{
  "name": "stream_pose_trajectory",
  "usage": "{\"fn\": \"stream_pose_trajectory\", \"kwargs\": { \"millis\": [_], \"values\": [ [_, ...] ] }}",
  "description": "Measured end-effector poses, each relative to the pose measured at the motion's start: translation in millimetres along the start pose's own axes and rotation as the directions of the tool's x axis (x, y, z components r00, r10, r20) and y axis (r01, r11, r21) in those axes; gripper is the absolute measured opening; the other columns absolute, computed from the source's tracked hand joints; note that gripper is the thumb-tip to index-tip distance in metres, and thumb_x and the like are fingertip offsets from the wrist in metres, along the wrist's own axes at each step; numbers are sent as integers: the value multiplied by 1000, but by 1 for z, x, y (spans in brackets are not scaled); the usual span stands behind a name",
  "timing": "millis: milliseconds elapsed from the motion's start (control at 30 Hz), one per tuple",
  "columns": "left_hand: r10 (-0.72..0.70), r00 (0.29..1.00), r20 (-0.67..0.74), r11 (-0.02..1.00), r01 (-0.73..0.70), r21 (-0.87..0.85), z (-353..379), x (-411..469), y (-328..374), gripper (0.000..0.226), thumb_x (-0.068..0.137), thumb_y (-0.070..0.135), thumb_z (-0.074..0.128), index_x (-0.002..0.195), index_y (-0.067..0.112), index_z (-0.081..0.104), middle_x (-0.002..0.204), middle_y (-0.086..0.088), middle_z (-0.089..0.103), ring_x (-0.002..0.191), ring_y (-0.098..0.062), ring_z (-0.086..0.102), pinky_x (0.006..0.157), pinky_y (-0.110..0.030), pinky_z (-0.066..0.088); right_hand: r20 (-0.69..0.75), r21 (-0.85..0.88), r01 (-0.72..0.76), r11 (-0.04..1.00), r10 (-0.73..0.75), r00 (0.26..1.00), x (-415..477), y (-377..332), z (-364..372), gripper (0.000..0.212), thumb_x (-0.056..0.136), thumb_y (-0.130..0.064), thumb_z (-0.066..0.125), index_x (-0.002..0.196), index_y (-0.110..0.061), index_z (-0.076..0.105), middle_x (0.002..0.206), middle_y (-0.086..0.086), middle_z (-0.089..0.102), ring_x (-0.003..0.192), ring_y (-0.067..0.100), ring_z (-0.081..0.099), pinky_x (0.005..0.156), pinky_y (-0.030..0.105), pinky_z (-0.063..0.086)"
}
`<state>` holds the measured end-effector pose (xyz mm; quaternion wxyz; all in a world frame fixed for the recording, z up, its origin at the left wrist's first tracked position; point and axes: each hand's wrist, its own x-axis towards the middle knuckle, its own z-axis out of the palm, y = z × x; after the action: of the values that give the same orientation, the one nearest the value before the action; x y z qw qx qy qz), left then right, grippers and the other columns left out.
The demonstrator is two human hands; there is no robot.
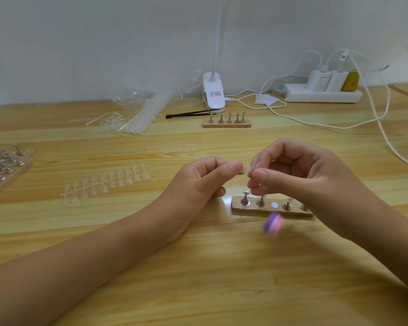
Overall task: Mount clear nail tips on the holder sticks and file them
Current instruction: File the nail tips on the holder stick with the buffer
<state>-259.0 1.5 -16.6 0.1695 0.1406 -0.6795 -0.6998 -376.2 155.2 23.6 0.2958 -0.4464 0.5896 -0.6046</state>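
Note:
My left hand [205, 182] pinches a small clear nail tip [242, 170] between thumb and forefinger, above the table. My right hand [299, 175] hovers just right of it with its fingers curled and thumb and forefinger close together; I see nothing held between them. Below the hands lies a wooden holder base [271, 209] with several metal holder sticks [245, 200] standing on it and one bare round magnet spot in the middle. A pink and purple file block [273, 223] shows blurred in front of the base, apart from both hands.
A strip of clear nail tips [108, 181] lies at the left, and more tip strips in plastic bags [132, 114] lie farther back. A second holder base [226, 123], a clip lamp [213, 94], a power strip [323, 95] with white cables and a tray of sticks [3, 168] ring the table.

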Motion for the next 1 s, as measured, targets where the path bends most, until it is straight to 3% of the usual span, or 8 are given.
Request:
{"fn": "stream_pose_trajectory", "kwargs": {
  "millis": [133, 233, 367, 500, 633, 733, 900, 1000],
  "values": [
    [-14, 999, -41, 999, 12, -51, -1, 2, 0, 33, 65, 55, 72, 79, 26, 77, 64, 20, 55, 60, -1, 46, 69, -24, 37, -37, -193, 54, 980, -62, 997, 1, 1, -2, 17, 75, -24, 71, 83, -11, 65, 81, 0, 69, 74, 12, 67, 66, 20, 54],
    [-40, 998, -55, 993, 33, -112, -1, 2, 1, 31, 67, 50, 75, 79, 22, 78, 65, 17, 52, 61, -2, 46, 64, -18, 42, -20, -328, 115, 938, -128, 992, -1, 1, -7, 13, 81, -30, 72, 82, -18, 67, 83, 0, 68, 71, 19, 64, 61, 34, 56],
    [-72, 995, -66, 982, 60, -179, -1, 2, 3, 22, 78, 40, 68, 78, 20, 78, 64, 14, 48, 60, -3, 45, 62, -15, 44, 215, -435, 289, 853, -213, 953, -7, 0, -1, 9, 86, -26, 70, 88, -18, 68, 83, -6, 66, 76, 15, 65, 62, 24, 52],
    [-71, 996, -60, 983, 60, -175, -1, 1, 4, 21, 78, 42, 70, 76, 22, 77, 67, 9, 43, 60, -4, 42, 64, -17, 41, 549, -632, 499, 593, -111, 828, -19, 6, 13, 34, 87, -52, 62, 113, -30, 63, 103, -17, 59, 92, 3, 58, 72, 19, 49],
    [-62, 997, -42, 985, 55, -161, -2, 1, 1, 33, 70, 50, 74, 84, 21, 77, 70, 10, 44, 62, -3, 43, 64, -16, 43, 651, -712, 618, 333, -16, 759, -23, 10, 22, 46, 86, -66, 51, 124, -41, 55, 105, -17, 52, 91, 5, 52, 73, 18, 46],
    [-58, 997, -55, 983, 48, -175, -2, 3, 1, 24, 76, 44, 74, 82, 21, 77, 75, 6, 45, 62, -3, 43, 62, -15, 42, 649, -673, 632, 384, -102, 754, -22, 10, 22, 28, 93, -49, 56, 115, -34, 64, 101, -14, 56, 88, 6, 55, 72, 28, 51],
    [-57, 997, -60, 974, 42, -221, -1, 3, 2, 22, 78, 40, 68, 81, 21, 78, 69, 8, 47, 64, -5, 43, 62, -16, 44, 350, -340, 319, 885, -196, 916, -14, -5, 9, 17, 88, -35, 67, 102, -25, 69, 84, -2, 66, 77, 12, 65, 72, 23, 53],
    [-57, 997, -56, 976, 44, -212, -2, 3, 2, 23, 78, 40, 68, 83, 19, 77, 71, 8, 48, 62, -2, 45, 62, -16, 44, 107, -94, 192, 977, -182, 977, -6, -12, -6, 23, 89, -35, 67, 110, -28, 70, 74, -3, 64, 68, 12, 62, 69, 19, 53]
  ]
}}
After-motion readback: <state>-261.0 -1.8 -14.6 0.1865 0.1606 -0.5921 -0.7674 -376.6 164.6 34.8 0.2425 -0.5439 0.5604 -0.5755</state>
